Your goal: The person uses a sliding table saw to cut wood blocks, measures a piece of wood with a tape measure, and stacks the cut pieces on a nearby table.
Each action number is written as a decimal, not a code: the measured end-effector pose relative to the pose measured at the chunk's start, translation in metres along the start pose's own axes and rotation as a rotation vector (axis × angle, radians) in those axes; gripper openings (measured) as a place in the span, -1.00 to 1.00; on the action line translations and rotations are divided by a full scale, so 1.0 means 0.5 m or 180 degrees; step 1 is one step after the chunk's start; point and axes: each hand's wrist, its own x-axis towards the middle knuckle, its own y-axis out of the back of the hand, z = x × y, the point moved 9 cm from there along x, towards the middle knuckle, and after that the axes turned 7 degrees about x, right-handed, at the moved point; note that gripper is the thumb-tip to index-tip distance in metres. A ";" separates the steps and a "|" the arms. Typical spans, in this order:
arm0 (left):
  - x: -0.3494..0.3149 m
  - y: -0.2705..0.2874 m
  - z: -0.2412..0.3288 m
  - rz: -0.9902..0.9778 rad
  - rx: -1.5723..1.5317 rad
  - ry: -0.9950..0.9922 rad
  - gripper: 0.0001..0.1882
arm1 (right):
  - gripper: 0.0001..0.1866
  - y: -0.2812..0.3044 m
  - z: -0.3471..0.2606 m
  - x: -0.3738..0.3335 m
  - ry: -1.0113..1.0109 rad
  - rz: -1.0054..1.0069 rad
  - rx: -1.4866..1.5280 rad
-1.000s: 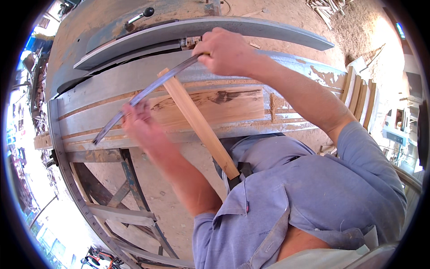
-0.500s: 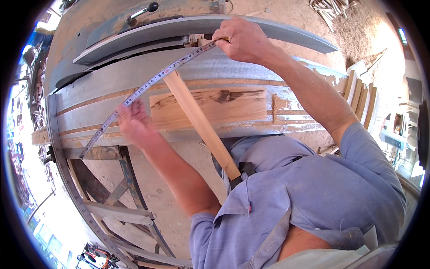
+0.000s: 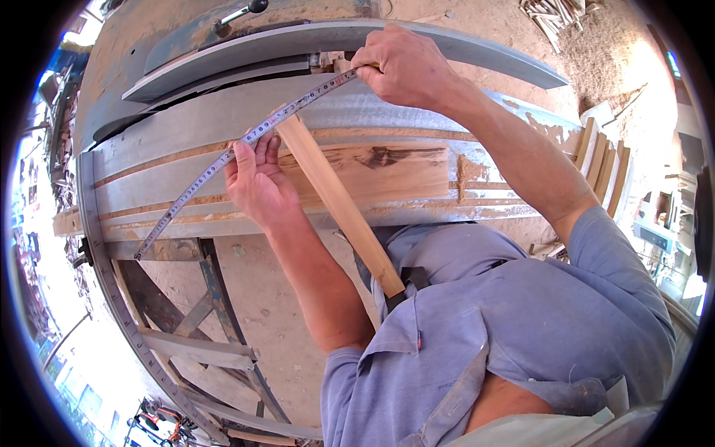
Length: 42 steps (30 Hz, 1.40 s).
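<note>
A thin, white steel measuring tape with black markings [image 3: 269, 124] is stretching diagonally above the bench, its free end hanging past the near edge at left. The person's right hand [image 3: 402, 67] is gripping the tape's upper end, fingers curling closed; the left hand [image 3: 261, 182] is pinching the blade partway down, thumb pressing over it. Beneath the tape, a long, narrow strip of pale wood [image 3: 339, 205] is slanting from the bench toward the person's waist; whether tape and strip are touching, one cannot tell. A flat, light-brown wooden board with a dark knot [image 3: 387, 175] is lying under the strip on the grey metal bench with sawdust-filled grooves [image 3: 171, 141]. Beyond, a long grey metal bar [image 3: 246, 56] is running along the far side, while pale wooden pieces [image 3: 599, 160] are leaning together at right.
</note>
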 end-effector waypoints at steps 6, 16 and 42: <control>-0.012 -0.010 0.004 -0.0070 0.0032 0.0024 -0.74 | -0.81 -0.005 -0.010 -0.002 -0.0010 -0.0091 -0.0210; -0.017 -0.009 0.006 0.0019 -0.0022 0.0009 -0.79 | -0.81 -0.006 -0.014 -0.006 0.0012 -0.0038 -0.0197; -0.014 -0.006 -0.001 0.0066 0.0102 -0.0007 -0.80 | -0.84 -0.008 -0.007 -0.012 0.0067 0.0039 -0.0223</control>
